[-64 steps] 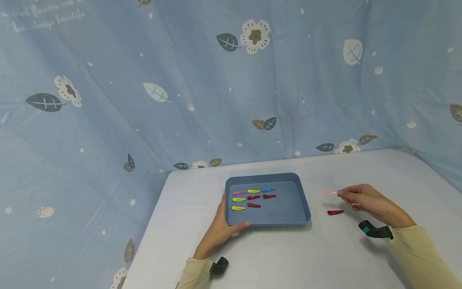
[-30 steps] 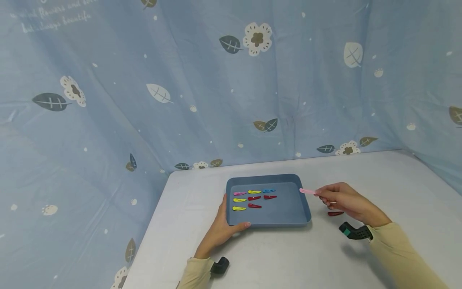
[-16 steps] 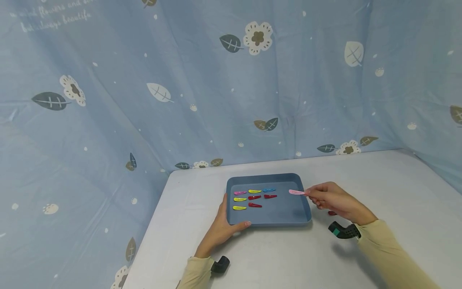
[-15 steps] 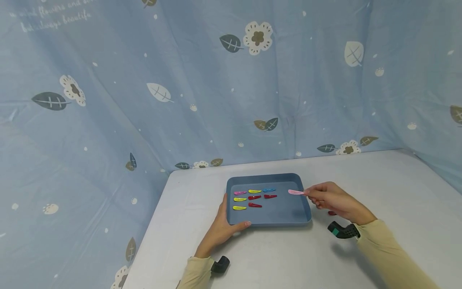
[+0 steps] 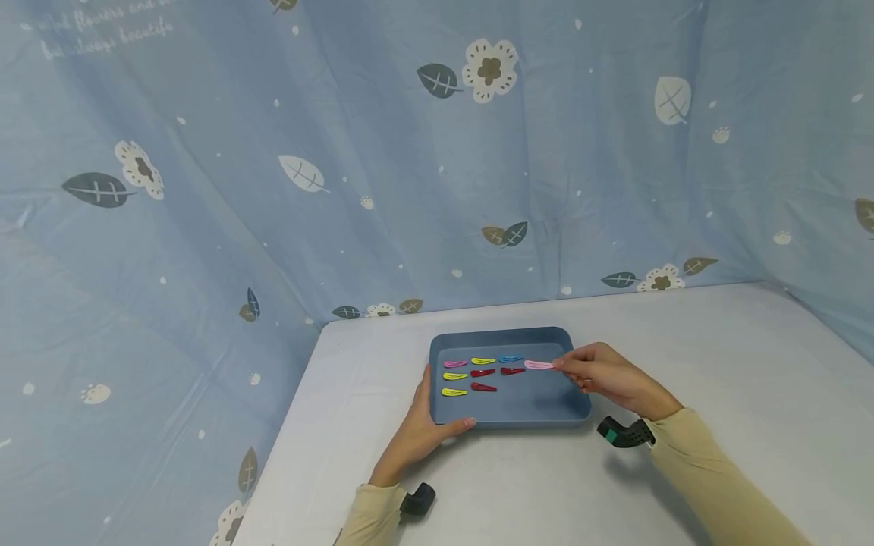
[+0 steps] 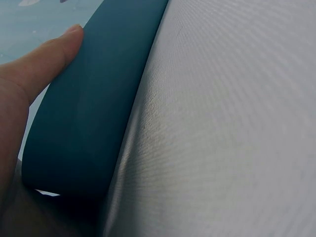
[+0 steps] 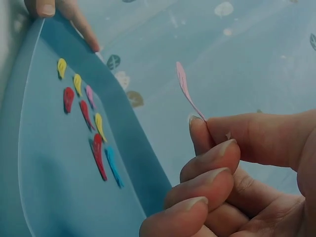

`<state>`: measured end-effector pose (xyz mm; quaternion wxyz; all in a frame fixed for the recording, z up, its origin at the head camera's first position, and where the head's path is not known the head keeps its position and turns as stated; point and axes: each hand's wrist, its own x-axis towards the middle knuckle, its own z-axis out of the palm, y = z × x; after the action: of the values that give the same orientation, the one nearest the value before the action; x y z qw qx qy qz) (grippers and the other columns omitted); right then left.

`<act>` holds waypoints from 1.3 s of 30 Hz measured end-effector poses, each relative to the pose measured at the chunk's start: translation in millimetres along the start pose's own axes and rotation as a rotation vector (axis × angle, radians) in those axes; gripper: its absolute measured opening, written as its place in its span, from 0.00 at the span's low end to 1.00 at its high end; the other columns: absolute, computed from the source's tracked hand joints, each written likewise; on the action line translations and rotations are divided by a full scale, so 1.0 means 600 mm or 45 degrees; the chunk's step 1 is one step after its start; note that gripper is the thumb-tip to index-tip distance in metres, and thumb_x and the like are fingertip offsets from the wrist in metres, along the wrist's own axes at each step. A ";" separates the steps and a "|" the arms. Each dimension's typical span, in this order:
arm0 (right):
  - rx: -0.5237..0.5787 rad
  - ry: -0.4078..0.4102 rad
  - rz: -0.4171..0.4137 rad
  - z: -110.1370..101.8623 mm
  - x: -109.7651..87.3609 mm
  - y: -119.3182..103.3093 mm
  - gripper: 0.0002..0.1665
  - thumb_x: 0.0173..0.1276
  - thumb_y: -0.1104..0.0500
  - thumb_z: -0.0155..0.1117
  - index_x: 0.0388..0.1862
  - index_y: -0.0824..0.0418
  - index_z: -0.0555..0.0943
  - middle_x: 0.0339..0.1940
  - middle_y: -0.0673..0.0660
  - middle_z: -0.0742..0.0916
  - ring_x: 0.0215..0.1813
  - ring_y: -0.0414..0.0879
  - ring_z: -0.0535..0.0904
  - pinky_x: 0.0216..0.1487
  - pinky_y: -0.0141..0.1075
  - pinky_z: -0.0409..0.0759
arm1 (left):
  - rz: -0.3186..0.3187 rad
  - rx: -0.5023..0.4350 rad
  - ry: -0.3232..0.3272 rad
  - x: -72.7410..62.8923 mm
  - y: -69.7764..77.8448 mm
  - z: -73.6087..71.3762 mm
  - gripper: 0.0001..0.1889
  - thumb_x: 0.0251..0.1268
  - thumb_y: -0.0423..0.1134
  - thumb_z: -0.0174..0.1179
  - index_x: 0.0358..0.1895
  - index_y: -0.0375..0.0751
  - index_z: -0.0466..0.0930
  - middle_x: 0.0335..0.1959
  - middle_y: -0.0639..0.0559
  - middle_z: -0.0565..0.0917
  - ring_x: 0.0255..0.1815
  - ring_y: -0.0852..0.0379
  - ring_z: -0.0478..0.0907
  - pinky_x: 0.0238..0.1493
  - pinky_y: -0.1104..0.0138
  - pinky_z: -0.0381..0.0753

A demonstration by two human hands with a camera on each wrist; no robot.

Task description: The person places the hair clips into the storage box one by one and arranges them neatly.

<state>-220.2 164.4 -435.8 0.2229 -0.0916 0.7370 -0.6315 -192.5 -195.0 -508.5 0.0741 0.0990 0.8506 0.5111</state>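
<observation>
Between thumb and fingertips, my right hand pinches a pale pink snap hair clip by its narrow end. The clip is held above the right half of a blue-grey tray. My left hand holds the tray's near left corner, its thumb over the front rim and its fingers along the left side. Inside the tray lie rows of snap hair clips: a darker pink clip, several yellow clips, red clips and a blue clip.
The tray stands on a white-covered table. A blue patterned curtain hangs behind and to the left. Each wrist carries a black camera mount.
My right hand has carried the pale pink clip leftward from beyond the tray's right side to over it. The red clip on the table is now hidden by my right arm. My left hand stays put.
</observation>
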 end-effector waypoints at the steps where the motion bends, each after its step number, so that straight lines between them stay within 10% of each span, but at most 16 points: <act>1: 0.002 0.002 0.005 0.002 0.002 0.000 0.18 0.79 0.55 0.60 0.50 0.72 0.83 0.23 0.48 0.74 0.27 0.40 0.66 0.32 0.33 0.67 | 0.002 -0.001 0.000 0.000 0.000 0.000 0.68 0.53 0.58 0.77 0.86 0.54 0.31 0.88 0.48 0.43 0.87 0.44 0.45 0.82 0.37 0.50; 31: -0.027 -0.016 0.068 0.038 0.058 0.011 0.23 0.79 0.58 0.59 0.58 0.79 0.80 0.20 0.47 0.70 0.26 0.40 0.64 0.33 0.32 0.68 | -0.016 0.014 0.000 -0.001 0.003 0.000 0.68 0.53 0.60 0.77 0.86 0.53 0.31 0.88 0.50 0.42 0.87 0.45 0.45 0.82 0.36 0.51; 39: -0.082 0.021 0.133 0.042 0.066 0.011 0.15 0.75 0.54 0.64 0.37 0.68 0.84 0.16 0.48 0.69 0.24 0.42 0.65 0.30 0.32 0.67 | -0.001 0.009 0.001 -0.001 0.004 0.000 0.68 0.53 0.59 0.77 0.86 0.54 0.32 0.88 0.50 0.43 0.87 0.45 0.46 0.82 0.36 0.51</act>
<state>-243.2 126.9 -453.5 0.2462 -0.0551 0.7626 -0.5956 -191.9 -193.9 -506.4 0.0736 0.0988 0.8524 0.5082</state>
